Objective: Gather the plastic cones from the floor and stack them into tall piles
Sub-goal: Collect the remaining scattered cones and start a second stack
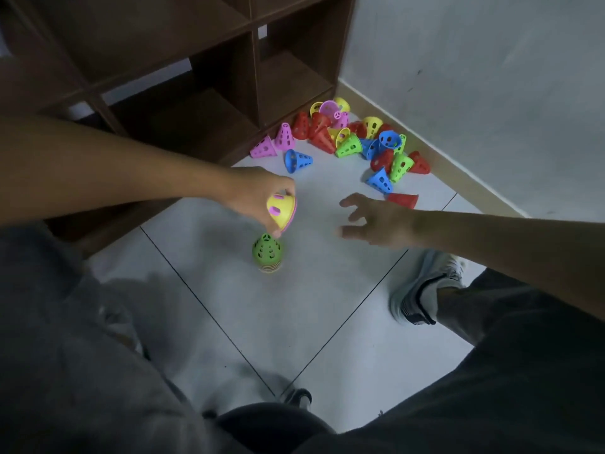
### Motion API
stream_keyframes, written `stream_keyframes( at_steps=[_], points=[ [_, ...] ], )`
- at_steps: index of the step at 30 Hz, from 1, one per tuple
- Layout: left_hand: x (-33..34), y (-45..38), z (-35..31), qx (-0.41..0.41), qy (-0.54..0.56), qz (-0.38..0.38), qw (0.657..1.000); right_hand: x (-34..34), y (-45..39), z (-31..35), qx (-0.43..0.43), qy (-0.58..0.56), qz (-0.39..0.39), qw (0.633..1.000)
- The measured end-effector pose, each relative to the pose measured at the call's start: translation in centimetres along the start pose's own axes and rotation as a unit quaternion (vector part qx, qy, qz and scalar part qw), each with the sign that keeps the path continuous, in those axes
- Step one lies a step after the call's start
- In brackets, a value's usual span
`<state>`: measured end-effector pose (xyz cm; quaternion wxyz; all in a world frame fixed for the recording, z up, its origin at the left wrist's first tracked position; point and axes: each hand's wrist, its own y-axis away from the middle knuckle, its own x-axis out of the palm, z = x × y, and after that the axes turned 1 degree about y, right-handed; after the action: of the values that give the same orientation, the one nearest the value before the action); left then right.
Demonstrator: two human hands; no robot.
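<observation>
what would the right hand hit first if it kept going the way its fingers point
Probably nothing close: the right hand is open, its fingers aimed left across bare floor. Further along lies the left hand holding the yellow cone, though depth is unclear.

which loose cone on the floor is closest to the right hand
The red cone lying on its side just beyond the right hand; the other loose cones lie farther back.

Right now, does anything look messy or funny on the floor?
Yes. The loose cones lie jumbled in the corner by the wall, many tipped on their sides, not stacked. Only one stack, green on top, stands upright. The left hand holds a yellow cone with pink showing through its holes.
</observation>
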<state>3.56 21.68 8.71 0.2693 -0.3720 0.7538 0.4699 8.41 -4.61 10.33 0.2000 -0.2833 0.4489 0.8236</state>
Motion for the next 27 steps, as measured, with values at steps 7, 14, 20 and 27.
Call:
stream_keyframes(
  at_steps=[7,14,20,27],
  points=[
    [2.9,-2.9,2.3,-0.103,-0.039,-0.008,0.994,-1.4,-2.5,-3.0,-0.042,0.139,0.008,0.989],
    [7.1,-4.8,3.8,-0.187,-0.047,0.01,0.981,-2.6,-5.3,-4.8,-0.075,0.184,0.022,0.98],
    [10.9,-7.1,3.3,-0.214,-0.009,0.014,0.977,-4.0,-7.7,-6.1,-0.087,0.172,0.03,0.981],
    [11.9,-9.3,2.5,-0.215,0.028,-0.026,0.976,-6.4,-10.3,-9.0,-0.077,0.207,0.047,0.974]
  ],
)
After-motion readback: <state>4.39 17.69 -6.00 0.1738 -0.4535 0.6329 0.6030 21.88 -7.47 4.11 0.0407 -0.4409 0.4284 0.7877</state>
